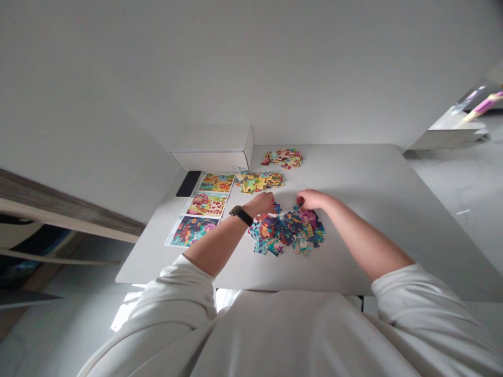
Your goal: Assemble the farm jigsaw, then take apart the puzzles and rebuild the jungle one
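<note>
A large loose pile of dark blue, purple and red jigsaw puzzle pieces (288, 230) lies on the table between my forearms. My left hand (264, 202), with a black watch (240, 213) on its wrist, is closed at the pile's far left edge. A blue puzzle piece (277, 208) shows at its fingertips. Across from it, my right hand (310, 199) has its fingers curled at the far right edge, pinching a dark puzzle piece (300, 206). The fingers partly cover both pieces.
Beyond my left hand lies a pile of yellow puzzle pieces (259, 182), with red and pink pieces (283, 157) farther back. A sheet with three printed pictures (222, 211) and a black phone (189, 184) lie left. A white box (214, 159) stands against the wall.
</note>
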Motion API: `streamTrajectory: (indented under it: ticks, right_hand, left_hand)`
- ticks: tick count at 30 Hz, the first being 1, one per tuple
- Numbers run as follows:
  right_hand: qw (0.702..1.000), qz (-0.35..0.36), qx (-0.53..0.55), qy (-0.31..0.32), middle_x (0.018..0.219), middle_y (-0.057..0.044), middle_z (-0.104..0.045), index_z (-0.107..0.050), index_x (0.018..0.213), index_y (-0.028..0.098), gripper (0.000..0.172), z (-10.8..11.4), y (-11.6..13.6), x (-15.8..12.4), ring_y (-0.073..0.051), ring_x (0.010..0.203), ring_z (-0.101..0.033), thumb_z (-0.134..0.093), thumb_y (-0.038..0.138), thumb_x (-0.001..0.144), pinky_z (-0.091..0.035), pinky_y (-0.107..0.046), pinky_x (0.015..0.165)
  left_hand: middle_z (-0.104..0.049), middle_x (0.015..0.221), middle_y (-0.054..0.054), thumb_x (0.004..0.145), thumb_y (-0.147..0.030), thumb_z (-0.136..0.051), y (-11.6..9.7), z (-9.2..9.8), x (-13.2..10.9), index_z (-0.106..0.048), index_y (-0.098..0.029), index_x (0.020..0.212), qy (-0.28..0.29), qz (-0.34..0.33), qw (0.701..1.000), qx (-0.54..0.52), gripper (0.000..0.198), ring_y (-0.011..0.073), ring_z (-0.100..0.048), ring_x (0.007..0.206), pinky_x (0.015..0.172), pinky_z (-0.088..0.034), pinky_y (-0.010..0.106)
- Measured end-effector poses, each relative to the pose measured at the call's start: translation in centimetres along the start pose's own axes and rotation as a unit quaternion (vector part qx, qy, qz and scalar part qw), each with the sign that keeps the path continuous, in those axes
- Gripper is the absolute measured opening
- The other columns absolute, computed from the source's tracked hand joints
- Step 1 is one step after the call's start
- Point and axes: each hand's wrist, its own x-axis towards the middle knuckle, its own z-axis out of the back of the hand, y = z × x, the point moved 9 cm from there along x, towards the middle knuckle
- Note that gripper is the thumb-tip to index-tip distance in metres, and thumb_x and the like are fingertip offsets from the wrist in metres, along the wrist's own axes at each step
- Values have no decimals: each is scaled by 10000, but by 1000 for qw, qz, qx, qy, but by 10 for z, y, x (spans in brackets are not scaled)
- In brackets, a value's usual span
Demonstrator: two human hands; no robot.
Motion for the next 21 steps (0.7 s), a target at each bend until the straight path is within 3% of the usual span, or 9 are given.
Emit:
streamTrajectory:
  ticks: [4, 8, 12, 14, 17, 21]
  right_hand:
    - [994, 18, 103, -15, 973, -59, -820, -770, 949, 218, 238, 3, -11, -3, -229, 865, -745, -873, 265, 740, -555, -294, 758]
    - [964, 46, 259, -30, 866, -21, -765, -704, 916, 205, 306, 6, -25, -19, -181, 777, -689, -865, 410, 756, -542, -277, 722]
    - [914, 70, 394, -66, 891, -42, -749, -687, 957, 189, 427, 12, -27, -39, -178, 776, -678, -876, 507, 745, -546, -287, 728]
    - [902, 86, 418, -61, 921, -58, -761, -701, 1003, 180, 447, 7, -17, -44, -186, 804, -693, -871, 515, 761, -561, -301, 764]
    - [933, 87, 346, -45, 1007, -73, -794, -739, 1058, 183, 365, -6, -2, -45, -208, 885, -728, -849, 435, 818, -581, -331, 856]
    - [983, 34, 132, -119, 1251, -120, -779, -794, 1162, 208, 297, -7, -11, -53, -265, 1094, -745, -814, 301, 881, -559, -374, 1020]
  left_hand:
    - [-773, 902, 47, 727, -179, -825, 4, 12, -7, -731, -172, 945, -21, 4, 999, -35, 238, 212, -718, 881, 704, -483, 247]
    - [-771, 942, 33, 808, -176, -789, 12, 25, -24, -688, -173, 1034, -34, 6, 995, -92, 248, 163, -715, 823, 701, -510, 235]
    - [-773, 924, 44, 848, -202, -792, 7, 13, -50, -640, -171, 1102, -10, -23, 959, -281, 298, 164, -738, 794, 722, -558, 264]
    - [-782, 933, 45, 851, -222, -804, -2, 2, -62, -628, -181, 1159, 4, -50, 951, -306, 358, 175, -749, 817, 748, -579, 281]
    - [-789, 1083, 69, 836, -270, -835, -10, -4, -76, -653, -207, 1194, -40, -89, 977, -190, 408, 227, -762, 978, 900, -609, 358]
    - [-731, 1309, 142, 930, -354, -753, 1, 8, -91, -679, -198, 1242, -131, -84, 987, -37, 357, 318, -706, 1236, 1128, -540, 486]
